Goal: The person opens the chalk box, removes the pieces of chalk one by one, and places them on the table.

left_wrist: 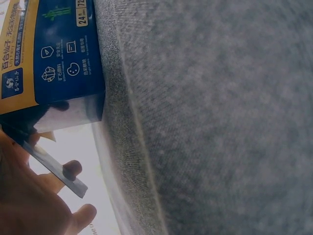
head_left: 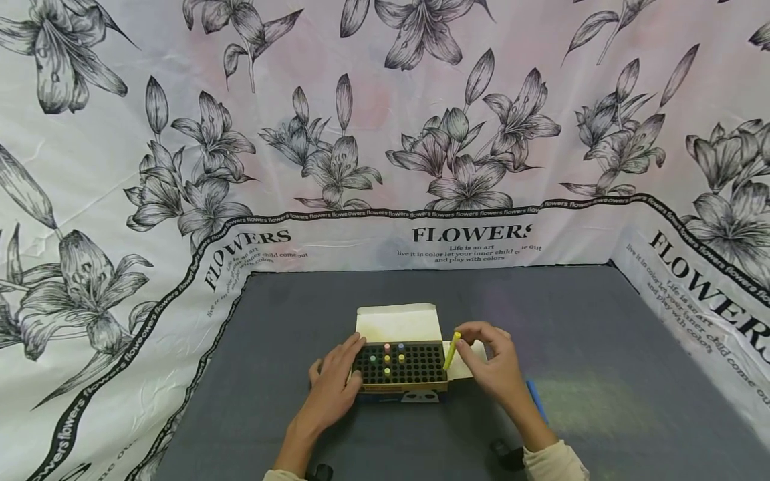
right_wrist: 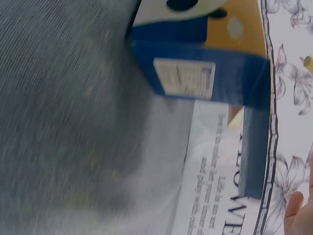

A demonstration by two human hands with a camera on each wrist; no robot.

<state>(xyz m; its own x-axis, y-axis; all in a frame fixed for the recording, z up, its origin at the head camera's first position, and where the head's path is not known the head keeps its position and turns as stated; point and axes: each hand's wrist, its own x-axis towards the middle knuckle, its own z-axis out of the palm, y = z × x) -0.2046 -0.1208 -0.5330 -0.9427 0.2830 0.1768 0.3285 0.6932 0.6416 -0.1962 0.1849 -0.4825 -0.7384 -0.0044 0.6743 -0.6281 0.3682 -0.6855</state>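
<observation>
A low box of chalk (head_left: pixel 400 387) stands on the table, its black holed insert (head_left: pixel 421 367) holding several coloured chalk sticks upright. My left hand (head_left: pixel 329 384) rests at the box's left end, fingers along that edge. From the left wrist, the fingers (left_wrist: pixel 85 215) stretch beside the box's end flap (left_wrist: pixel 58 169). With thumb and fingertips my right hand (head_left: pixel 496 361) pinches a yellow chalk stick (head_left: pixel 452 351), tilted beside the insert's right edge. The right wrist view catches only the chalk's tip (right_wrist: pixel 308 64) and part of the hand (right_wrist: pixel 299 218).
The lid (head_left: pixel 399 322) lies folded back behind the box, and a side flap (head_left: pixel 466 364) sticks out on the right. A blue strip (head_left: pixel 537 401) shows beside the right forearm. Flower-printed cloth (head_left: pixel 337 247) walls the grey table (head_left: pixel 289 300) at back and sides.
</observation>
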